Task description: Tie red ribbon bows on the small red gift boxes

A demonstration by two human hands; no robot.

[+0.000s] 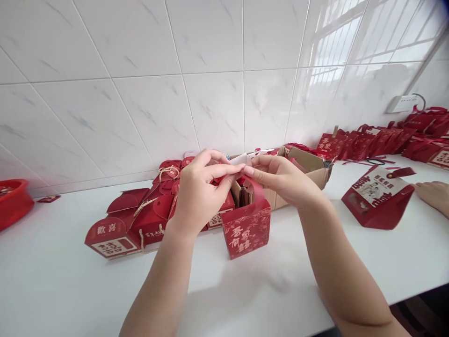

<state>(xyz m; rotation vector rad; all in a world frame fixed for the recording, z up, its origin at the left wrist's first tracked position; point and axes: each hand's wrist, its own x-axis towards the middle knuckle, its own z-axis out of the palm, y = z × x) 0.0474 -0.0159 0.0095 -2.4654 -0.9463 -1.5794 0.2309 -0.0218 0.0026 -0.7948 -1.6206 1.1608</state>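
Note:
Both hands meet over a small red gift box (pixel 247 229) with white Chinese characters on its front. Its red ribbon (pixel 258 189) curves up from the top towards my fingertips. My left hand (pixel 205 189) is closed in a pinch at the ribbon's upper end. Opposite it, my right hand (pixel 286 180) pinches the same ribbon between thumb and fingers, fingertips touching those of the left. The exact spot they grip is partly hidden by the fingers. I cannot tell whether the box rests on the table or hangs just above it.
Several red candy boxes (pixel 117 236) tied with twine stand at left. Behind the hands is an open cardboard box (pixel 315 175). A triangular red gift box (pixel 379 199) stands at right, near another person's hand (pixel 435 196). A red basin (pixel 14 203) sits far left.

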